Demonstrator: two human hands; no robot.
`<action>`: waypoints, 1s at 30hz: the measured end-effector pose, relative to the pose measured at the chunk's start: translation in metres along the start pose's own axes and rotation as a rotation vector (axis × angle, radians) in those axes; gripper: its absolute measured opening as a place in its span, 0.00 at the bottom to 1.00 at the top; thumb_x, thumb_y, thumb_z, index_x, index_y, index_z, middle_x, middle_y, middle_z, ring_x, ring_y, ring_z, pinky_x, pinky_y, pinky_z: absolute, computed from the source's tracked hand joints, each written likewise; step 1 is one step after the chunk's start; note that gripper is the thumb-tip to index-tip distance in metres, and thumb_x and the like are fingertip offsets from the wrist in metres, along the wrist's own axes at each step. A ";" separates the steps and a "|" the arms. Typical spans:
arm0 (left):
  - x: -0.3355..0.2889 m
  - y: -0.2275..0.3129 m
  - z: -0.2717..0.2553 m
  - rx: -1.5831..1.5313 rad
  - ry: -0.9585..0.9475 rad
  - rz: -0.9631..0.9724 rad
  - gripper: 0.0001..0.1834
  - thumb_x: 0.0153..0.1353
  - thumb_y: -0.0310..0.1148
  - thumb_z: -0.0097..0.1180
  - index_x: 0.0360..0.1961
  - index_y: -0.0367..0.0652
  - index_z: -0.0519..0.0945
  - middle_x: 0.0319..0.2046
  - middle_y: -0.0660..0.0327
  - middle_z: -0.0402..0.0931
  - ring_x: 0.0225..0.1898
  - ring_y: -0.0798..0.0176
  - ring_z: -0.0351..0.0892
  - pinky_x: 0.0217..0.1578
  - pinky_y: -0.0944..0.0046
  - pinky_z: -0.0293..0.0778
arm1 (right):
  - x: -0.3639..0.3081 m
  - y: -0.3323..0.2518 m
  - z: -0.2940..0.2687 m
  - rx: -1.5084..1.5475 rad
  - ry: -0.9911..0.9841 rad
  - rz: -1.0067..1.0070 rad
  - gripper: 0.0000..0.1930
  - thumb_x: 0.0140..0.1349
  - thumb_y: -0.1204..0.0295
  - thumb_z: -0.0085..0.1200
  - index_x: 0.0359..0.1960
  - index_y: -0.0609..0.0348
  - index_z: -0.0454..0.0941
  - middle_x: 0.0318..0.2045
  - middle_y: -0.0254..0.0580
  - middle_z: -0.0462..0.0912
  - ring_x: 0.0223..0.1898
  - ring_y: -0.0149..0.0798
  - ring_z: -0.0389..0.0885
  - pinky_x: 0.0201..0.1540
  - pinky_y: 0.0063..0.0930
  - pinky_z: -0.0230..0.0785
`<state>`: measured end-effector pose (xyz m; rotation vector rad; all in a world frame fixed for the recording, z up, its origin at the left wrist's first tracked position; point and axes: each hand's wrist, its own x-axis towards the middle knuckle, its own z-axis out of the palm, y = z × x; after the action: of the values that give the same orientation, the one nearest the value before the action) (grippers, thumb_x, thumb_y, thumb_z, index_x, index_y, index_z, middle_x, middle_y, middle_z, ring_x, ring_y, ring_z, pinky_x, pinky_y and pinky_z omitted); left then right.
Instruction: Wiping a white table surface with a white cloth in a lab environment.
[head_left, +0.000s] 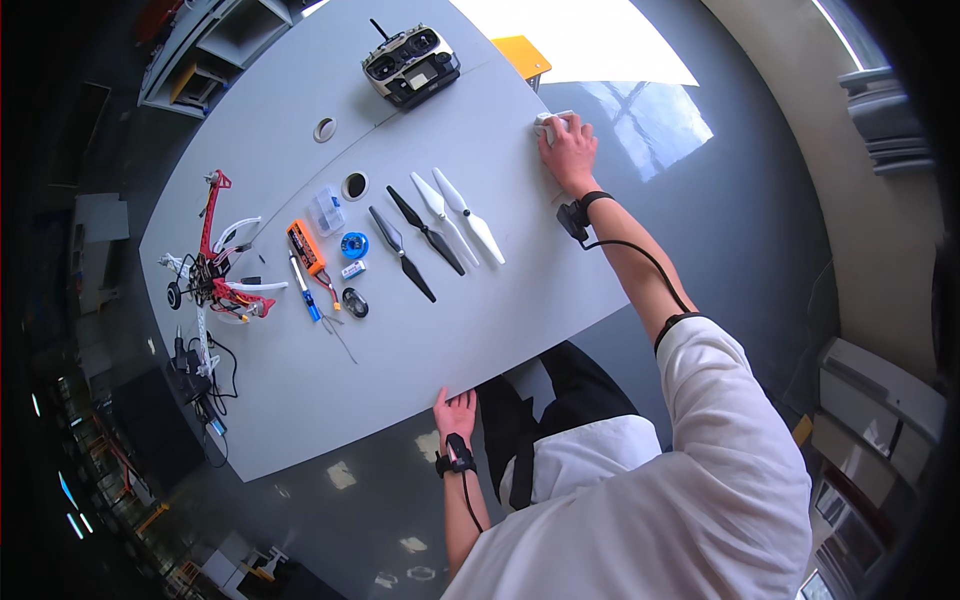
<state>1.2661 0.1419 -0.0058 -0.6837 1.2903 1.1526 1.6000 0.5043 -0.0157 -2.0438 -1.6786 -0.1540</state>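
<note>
At the table's far right edge, my right hand [568, 158] is closed over a small white wad [546, 122], perhaps cloth or tissue; the fingers partly hide it. Palm up and empty, my left hand [457, 413] rests by the near table edge with its fingers apart. Between my hands and the drone lie two white propellers [470, 216] and two dark ones [402, 254], side by side. A red and white drone frame [213, 278] stands on the left, without propellers. Straps with cables are on both my wrists.
The grey-white table [400, 360] also bears a remote controller [411, 66], an orange battery [306, 249], a clear box [326, 211], a blue spool [354, 245], a blue soldering iron [304, 287], and black cables [205, 400]. Two round cable holes pierce the top. A yellow stool [522, 58] stands beyond.
</note>
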 end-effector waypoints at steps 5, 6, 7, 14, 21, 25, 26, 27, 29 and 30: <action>0.002 -0.003 0.001 0.033 -0.012 -0.020 0.19 0.60 0.37 0.53 0.50 0.40 0.69 0.52 0.58 0.67 0.56 0.60 0.64 0.58 0.55 0.60 | -0.033 0.012 -0.019 -0.015 0.034 0.144 0.10 0.52 0.61 0.55 0.36 0.42 0.76 0.43 0.34 0.71 0.40 0.45 0.69 0.39 0.40 0.62; 0.003 -0.003 0.000 0.032 -0.016 -0.025 0.19 0.60 0.37 0.53 0.50 0.40 0.69 0.52 0.58 0.67 0.56 0.60 0.64 0.58 0.55 0.60 | -0.049 0.016 -0.028 -0.017 0.032 0.122 0.10 0.51 0.62 0.55 0.36 0.42 0.76 0.43 0.34 0.71 0.40 0.45 0.69 0.39 0.39 0.62; 0.006 -0.005 0.000 0.048 -0.015 -0.006 0.19 0.60 0.37 0.53 0.50 0.40 0.69 0.50 0.58 0.68 0.55 0.59 0.65 0.58 0.55 0.61 | -0.067 0.019 -0.037 -0.020 0.032 0.099 0.09 0.51 0.62 0.56 0.36 0.42 0.76 0.43 0.33 0.71 0.39 0.45 0.69 0.38 0.39 0.62; 0.014 -0.009 0.003 0.058 -0.086 0.029 0.21 0.60 0.39 0.54 0.51 0.41 0.69 0.51 0.58 0.68 0.56 0.59 0.65 0.58 0.55 0.60 | -0.190 0.014 -0.107 0.062 -0.114 -0.075 0.12 0.47 0.68 0.58 0.36 0.43 0.76 0.43 0.34 0.71 0.39 0.44 0.68 0.39 0.38 0.61; 0.005 -0.013 0.009 0.181 -0.116 0.028 0.23 0.61 0.43 0.53 0.54 0.47 0.67 0.54 0.63 0.66 0.58 0.61 0.61 0.59 0.51 0.55 | -0.182 -0.008 -0.102 0.159 -0.306 -0.323 0.13 0.48 0.68 0.57 0.38 0.43 0.75 0.45 0.36 0.70 0.44 0.44 0.65 0.43 0.39 0.58; 0.007 -0.014 0.005 0.193 -0.085 0.028 0.23 0.61 0.45 0.52 0.55 0.48 0.66 0.55 0.63 0.64 0.60 0.62 0.59 0.60 0.49 0.52 | -0.138 -0.032 -0.065 0.214 -0.301 -0.374 0.12 0.48 0.68 0.57 0.37 0.45 0.76 0.46 0.38 0.70 0.45 0.46 0.65 0.46 0.39 0.58; 0.005 -0.015 0.009 0.207 -0.106 0.031 0.24 0.62 0.45 0.51 0.55 0.48 0.66 0.56 0.63 0.64 0.60 0.62 0.58 0.60 0.48 0.52 | -0.125 -0.036 -0.053 0.208 -0.292 -0.364 0.12 0.49 0.68 0.57 0.37 0.45 0.76 0.46 0.39 0.70 0.45 0.46 0.65 0.46 0.40 0.58; 0.003 -0.016 0.012 0.222 -0.131 0.035 0.24 0.62 0.45 0.51 0.56 0.48 0.66 0.56 0.64 0.64 0.60 0.62 0.58 0.60 0.48 0.52 | -0.109 -0.040 -0.042 0.202 -0.279 -0.355 0.12 0.49 0.67 0.56 0.37 0.45 0.76 0.46 0.39 0.70 0.45 0.46 0.65 0.46 0.40 0.58; 0.005 -0.016 0.010 0.204 -0.096 0.032 0.24 0.62 0.46 0.50 0.56 0.48 0.65 0.57 0.64 0.62 0.61 0.62 0.57 0.60 0.47 0.52 | -0.080 -0.054 -0.019 0.179 -0.278 -0.356 0.12 0.50 0.66 0.55 0.38 0.45 0.76 0.46 0.40 0.70 0.46 0.46 0.65 0.47 0.40 0.58; 0.006 -0.016 0.006 0.208 -0.099 0.028 0.25 0.62 0.46 0.51 0.56 0.49 0.65 0.57 0.64 0.62 0.61 0.62 0.56 0.60 0.46 0.52 | -0.066 -0.062 -0.010 0.177 -0.278 -0.367 0.12 0.51 0.65 0.55 0.38 0.45 0.76 0.46 0.40 0.70 0.46 0.46 0.65 0.47 0.40 0.58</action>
<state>1.2822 0.1442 -0.0137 -0.4520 1.3168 1.0442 1.5276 0.4484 -0.0142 -1.6720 -2.1450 0.1607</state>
